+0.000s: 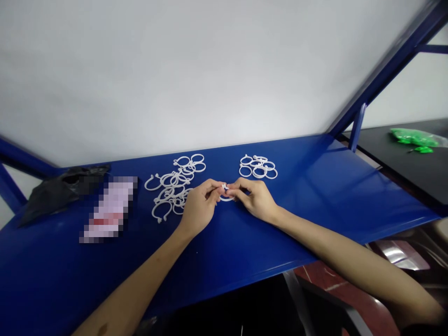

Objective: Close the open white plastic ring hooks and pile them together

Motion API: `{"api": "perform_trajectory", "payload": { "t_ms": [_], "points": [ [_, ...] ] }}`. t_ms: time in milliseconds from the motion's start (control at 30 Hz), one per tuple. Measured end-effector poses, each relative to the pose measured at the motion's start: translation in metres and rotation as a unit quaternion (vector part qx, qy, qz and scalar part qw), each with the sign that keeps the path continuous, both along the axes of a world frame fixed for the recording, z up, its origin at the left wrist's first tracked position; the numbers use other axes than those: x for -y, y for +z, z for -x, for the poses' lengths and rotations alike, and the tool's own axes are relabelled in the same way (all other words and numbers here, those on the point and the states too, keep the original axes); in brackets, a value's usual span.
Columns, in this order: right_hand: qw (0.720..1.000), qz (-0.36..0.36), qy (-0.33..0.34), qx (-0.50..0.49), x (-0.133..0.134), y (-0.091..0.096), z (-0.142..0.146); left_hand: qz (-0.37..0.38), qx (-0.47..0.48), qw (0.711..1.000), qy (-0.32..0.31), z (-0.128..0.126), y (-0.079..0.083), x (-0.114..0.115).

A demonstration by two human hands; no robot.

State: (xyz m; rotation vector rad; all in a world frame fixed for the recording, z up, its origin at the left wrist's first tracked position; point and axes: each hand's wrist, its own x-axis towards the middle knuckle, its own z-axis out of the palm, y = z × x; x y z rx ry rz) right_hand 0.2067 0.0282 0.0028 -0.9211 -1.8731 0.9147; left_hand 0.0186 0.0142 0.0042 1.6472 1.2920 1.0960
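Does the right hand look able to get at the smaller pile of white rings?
Likely yes: only blue tabletop shows between the right hand and the smaller ring pile, though that hand is pinching another white ring.

With our left hand (200,204) and right hand (257,198), we pinched a white ring (226,199) over a blue table (322,186).

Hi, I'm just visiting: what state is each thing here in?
Left hand: pinching the held ring
Right hand: pinching the same ring
Held ring: partly hidden; can't tell if closed
Left rings: loosely heaped, at least two open
Right rings: overlapping, seemingly closed
Black bag: crumpled, on the blue table
Pale package: pixelated, state unclear
Green-filled bag: lying on the black table, closure unclear
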Motion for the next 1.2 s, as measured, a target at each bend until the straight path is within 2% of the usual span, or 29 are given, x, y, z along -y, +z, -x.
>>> {"api": "perform_trajectory", "payload": {
  "t_ms": [133, 300, 367, 467, 533, 633, 800, 1033, 1133, 1200],
  "points": [
    [0.994, -0.082, 0.015, 0.064, 0.006, 0.003, -0.005, -0.072, -0.057, 0.995, 0.024, -0.003, 0.001, 0.006],
    [0.987, -0.119, 0.020, 0.109, 0.000, 0.005, -0.005, -0.150, -0.162, 0.975, -0.004, 0.007, 0.000, -0.001],
    [0.984, -0.132, -0.022, 0.118, -0.009, 0.010, -0.007, -0.185, -0.243, 0.952, 0.008, 0.016, 0.000, -0.009],
    [0.964, -0.151, -0.151, 0.156, -0.030, 0.018, -0.019, -0.213, -0.374, 0.899, 0.077, 0.028, 0.000, -0.022],
    [0.937, -0.148, -0.240, 0.204, -0.045, 0.017, -0.033, -0.197, -0.446, 0.868, 0.100, 0.034, -0.001, -0.028],
    [0.907, -0.147, -0.287, 0.271, -0.065, 0.006, -0.050, -0.162, -0.504, 0.844, 0.087, 0.036, -0.006, -0.034],
    [0.891, -0.163, -0.288, 0.311, -0.075, -0.008, -0.053, -0.175, -0.520, 0.832, 0.077, 0.037, -0.011, -0.036],
    [0.895, -0.181, -0.289, 0.289, -0.065, 0.001, -0.050, -0.252, -0.500, 0.825, 0.080, 0.041, -0.014, -0.034],
    [0.908, -0.196, -0.264, 0.260, -0.056, 0.002, -0.047, -0.317, -0.450, 0.830, 0.086, 0.036, -0.007, -0.030],
    [0.931, -0.187, -0.215, 0.226, -0.046, 0.001, -0.041, -0.363, -0.401, 0.838, 0.072, 0.030, 0.000, -0.025]
  ]
}}
